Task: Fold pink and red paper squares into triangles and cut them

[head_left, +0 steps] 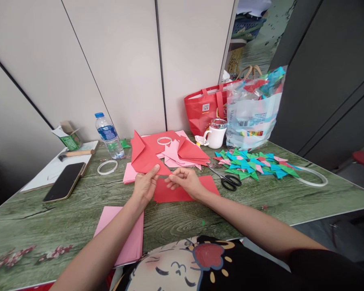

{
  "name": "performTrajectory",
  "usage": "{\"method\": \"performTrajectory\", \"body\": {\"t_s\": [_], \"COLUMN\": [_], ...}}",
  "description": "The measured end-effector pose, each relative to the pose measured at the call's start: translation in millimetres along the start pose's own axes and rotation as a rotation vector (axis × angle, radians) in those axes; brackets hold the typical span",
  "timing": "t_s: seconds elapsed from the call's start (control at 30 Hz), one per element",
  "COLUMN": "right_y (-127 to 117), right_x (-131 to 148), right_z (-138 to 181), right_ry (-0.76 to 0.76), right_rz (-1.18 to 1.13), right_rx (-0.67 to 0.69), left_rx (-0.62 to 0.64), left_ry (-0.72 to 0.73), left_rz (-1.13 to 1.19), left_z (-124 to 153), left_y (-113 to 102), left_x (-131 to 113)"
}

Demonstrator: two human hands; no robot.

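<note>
The left hand (145, 185) has its grip closed on a folded red paper (147, 159), thumb on top and fingers beneath its lower edge, holding it tilted up just above the desk (291, 198). The right hand (184, 180) sits just beside it with fingers curled in, their tips at the paper's right corner. Whether that grip pinches the corner or only touches it, I cannot tell.

Under both hands a flat red sheet (208, 184) lies on the desk. A pink stack (124, 232) rests nearer the person, beneath the left forearm. Behind the hands, more red and pink folds (185, 153) are heaped. Scissors (230, 180) lie just right of the red sheet, near a pile of green, blue and pink triangles (255, 165). Farther back stand a white mug (215, 136), a red bag (204, 107) and a plastic bag (251, 111). To the left are a bottle (109, 135), a tape ring (107, 167) and a phone (65, 182).
</note>
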State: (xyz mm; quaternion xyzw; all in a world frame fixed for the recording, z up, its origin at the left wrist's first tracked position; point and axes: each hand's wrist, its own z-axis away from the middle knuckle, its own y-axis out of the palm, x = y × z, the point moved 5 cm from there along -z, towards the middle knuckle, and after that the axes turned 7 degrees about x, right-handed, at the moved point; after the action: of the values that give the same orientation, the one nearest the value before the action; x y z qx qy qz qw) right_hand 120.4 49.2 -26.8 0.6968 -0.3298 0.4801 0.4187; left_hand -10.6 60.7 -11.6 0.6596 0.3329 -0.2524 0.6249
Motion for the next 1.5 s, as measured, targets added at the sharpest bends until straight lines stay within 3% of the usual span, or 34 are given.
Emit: {"method": "performTrajectory", "body": {"t_s": [0.17,1.03,1.2,1.33,1.5], "right_y": [3.0,8.5,3.9,-6.6,-8.3], "right_x": [-3.6,-8.8,-6.3,0.2,3.5], "right_z": [0.7,1.7,-0.4,-4.5,-5.5], "right_ry": [0.123,0.148,0.114,0.016,-0.029], "right_rz": [0.036,0.017,0.127,0.279,0.186], "right_rx": [0.039,0.169,0.133,0.015,-0.005], "left_rx": [0.061,0.048,0.056,0.066,0.031], "left_ry": [-0.039,-0.062,-0.076,-0.059,-0.047], "left_rz": [-0.128,-0.19,-0.236,-0.271,-0.29], "left_z": [6.9,9.4,8.9,9.1,9.2], "left_y": [4.4,3.4,1.2,0.7,0.0], "left_x": [5.2,7.2,7.5,6.9,5.5]}}
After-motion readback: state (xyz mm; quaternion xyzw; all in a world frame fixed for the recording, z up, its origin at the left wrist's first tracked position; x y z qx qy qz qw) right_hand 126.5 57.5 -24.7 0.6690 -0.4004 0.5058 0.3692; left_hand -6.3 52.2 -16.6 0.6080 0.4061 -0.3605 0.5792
